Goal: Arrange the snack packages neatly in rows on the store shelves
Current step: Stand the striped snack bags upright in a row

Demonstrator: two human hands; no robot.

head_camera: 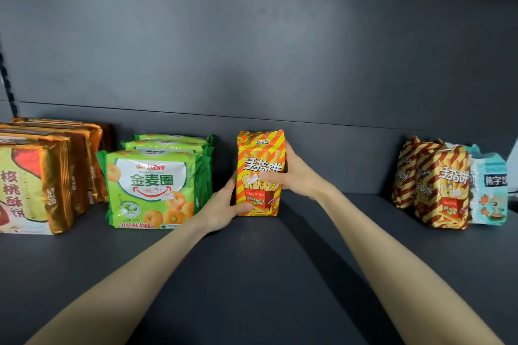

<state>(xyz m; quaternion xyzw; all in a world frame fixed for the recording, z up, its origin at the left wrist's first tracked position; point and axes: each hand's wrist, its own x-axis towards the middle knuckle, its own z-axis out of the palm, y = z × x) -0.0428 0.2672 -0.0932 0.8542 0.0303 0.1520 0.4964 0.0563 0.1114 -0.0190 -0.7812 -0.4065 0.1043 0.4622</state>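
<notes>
An orange-and-yellow striped snack pack (260,154) stands upright on the dark shelf (252,274), near its middle. My left hand (221,207) grips its lower left corner. My right hand (294,173) holds its right side, thumb across the front. To the left stands a row of green ring-snack packs (152,187), one behind another. Further left is a row of gold walnut-biscuit packs (33,185). On the right stand two brown-striped snack packs (440,193) and a pale blue pack (489,193).
The grey back wall (252,50) rises behind the packs. Bare shelf lies between the held pack and the brown-striped packs, and across the front. A slotted upright (8,84) runs up the far left.
</notes>
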